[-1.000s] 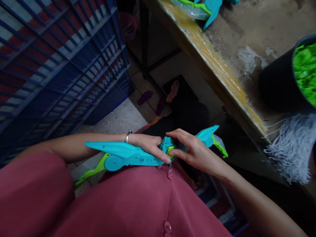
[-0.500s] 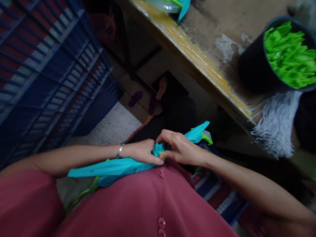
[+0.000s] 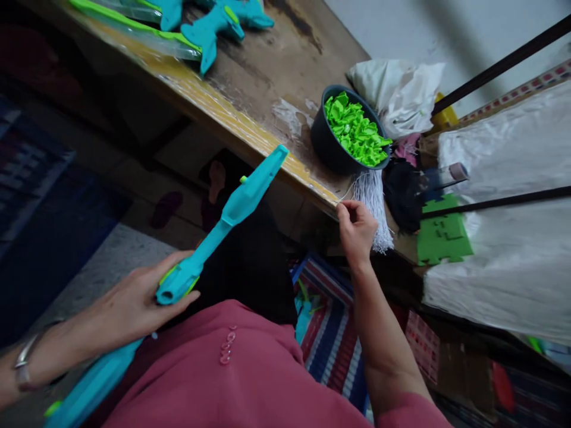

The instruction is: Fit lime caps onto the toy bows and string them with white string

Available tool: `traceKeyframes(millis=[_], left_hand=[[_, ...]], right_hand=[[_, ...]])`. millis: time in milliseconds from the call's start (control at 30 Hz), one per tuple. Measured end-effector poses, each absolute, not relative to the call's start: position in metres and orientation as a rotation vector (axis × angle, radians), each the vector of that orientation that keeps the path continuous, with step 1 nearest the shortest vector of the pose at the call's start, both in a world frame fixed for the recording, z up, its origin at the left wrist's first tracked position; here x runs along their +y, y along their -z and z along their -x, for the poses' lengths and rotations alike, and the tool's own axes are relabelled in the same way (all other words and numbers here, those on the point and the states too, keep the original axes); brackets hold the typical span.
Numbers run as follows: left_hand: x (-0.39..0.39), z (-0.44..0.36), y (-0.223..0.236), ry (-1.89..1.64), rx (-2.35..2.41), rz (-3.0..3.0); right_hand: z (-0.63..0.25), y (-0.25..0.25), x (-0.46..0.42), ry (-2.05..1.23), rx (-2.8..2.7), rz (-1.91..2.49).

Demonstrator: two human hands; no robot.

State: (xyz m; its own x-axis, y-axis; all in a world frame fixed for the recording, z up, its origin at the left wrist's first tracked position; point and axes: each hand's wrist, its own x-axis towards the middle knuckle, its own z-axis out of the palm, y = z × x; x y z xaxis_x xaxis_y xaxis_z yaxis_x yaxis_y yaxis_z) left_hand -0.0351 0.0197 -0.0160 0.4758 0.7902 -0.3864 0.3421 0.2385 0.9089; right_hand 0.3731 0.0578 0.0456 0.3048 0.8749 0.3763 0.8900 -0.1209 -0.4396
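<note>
My left hand (image 3: pixel 147 291) is wrapped round the middle of a long turquoise plastic toy bow (image 3: pixel 250 193) with lime-green parts. The bow slants from the lower left, beside my shirt, up toward the table edge; my hand and sleeve side hide part of its length. At the table's edge my right hand (image 3: pixel 358 229) is closed in a pinch on a thin white string. That string (image 3: pixel 345 193) runs close to a hanging bundle of white strings (image 3: pixel 372 205). Just above stands a dark bucket (image 3: pixel 328 139) full of bright green plastic pieces (image 3: pixel 354 128).
More turquoise toy parts (image 3: pixel 212 32) lie at the table's far left. The yellow-taped table edge (image 3: pixel 214 113) crosses in front of me. A white sack (image 3: pixel 397 89) and a green foam mat (image 3: pixel 441 232) are on the right. Below sits a crate with striped lining (image 3: pixel 332 321).
My right hand has left the bow's middle and reached right to the strings at the table edge. My left hand keeps the bow, now tilted up. The view has swung right.
</note>
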Motion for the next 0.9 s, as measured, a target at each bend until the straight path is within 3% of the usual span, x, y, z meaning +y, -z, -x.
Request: traceKeyframes(millis=[100,200,533,700,900], left_hand=[[0.034,0.034,0.016,-0.425,1.395,-1.676],[0.048,0.023,0.018,-0.53,1.524,-1.587],[0.054,-0.003,0.003,-0.292,1.071,-1.253],[0.054,-0.009,0.001,-0.268,0.776,-0.899],[0.057,-0.023,0.016,-0.267,0.556,-0.686]], right_hand=[[-0.424,-0.016,0.078,0.089,-1.476,2.273],[-0.444,0.0,0.086,0.099,-1.463,2.317],[-0.449,-0.009,0.08,-0.197,-1.261,2.192],[-0.351,0.001,0.023,-0.735,-1.096,1.887],[-0.226,0.023,-0.039,-1.75,-0.992,1.439]])
